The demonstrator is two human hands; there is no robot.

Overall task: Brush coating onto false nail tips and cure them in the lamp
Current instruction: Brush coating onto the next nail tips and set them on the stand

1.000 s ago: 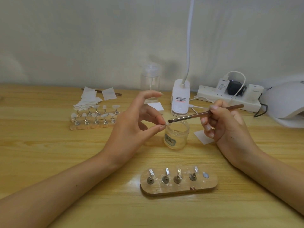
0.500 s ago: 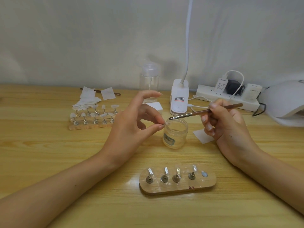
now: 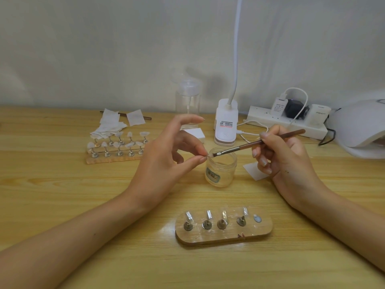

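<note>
My left hand [image 3: 166, 161] pinches a small false nail tip [image 3: 206, 156] between thumb and finger, just above the rim of a small clear jar [image 3: 220, 171]. My right hand [image 3: 281, 161] grips a brown-handled brush [image 3: 260, 143], and its bristles touch the pinched tip. In front of me lies an oval wooden stand [image 3: 224, 226] with several metal pegs carrying tips. A second wooden rack [image 3: 116, 151] of pale nail tips sits at the back left. The white curing lamp [image 3: 362, 130] stands at the far right edge.
A clear pump bottle [image 3: 187, 101], a white clip lamp base [image 3: 226, 126] with a gooseneck, and a power strip [image 3: 287, 122] with plugs line the wall. White wipes [image 3: 112, 126] lie at the back left, one more wipe [image 3: 253, 171] beside the jar.
The brush lifted a little, then its head came down and left until the bristles met the tip in my left hand. My left hand has barely moved.
</note>
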